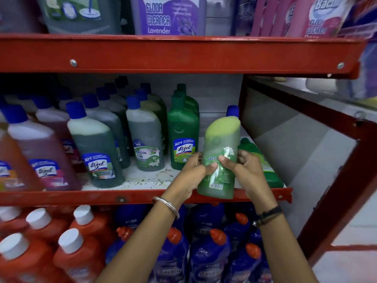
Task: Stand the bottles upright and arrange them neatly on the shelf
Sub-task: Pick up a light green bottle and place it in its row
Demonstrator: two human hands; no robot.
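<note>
Between both hands, the left hand (195, 166) and right hand (244, 166) clasp a light green bottle (221, 152), upright and just above the front lip of the middle shelf (142, 196). Rows to the left already stand; a dark green bottle (263, 164) lying behind the right hand looks left to do. Both forearms reach up, wrists angled inward.

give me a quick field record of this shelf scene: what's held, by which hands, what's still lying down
held item: light green bottle, blue cap, roughly upright
hands: left hand and right hand, both gripping its label area
position: over the right end of the middle shelf
lying down: dark green bottle just right of the held one
standing neighbour: dark green Lizol bottle to its left
</note>
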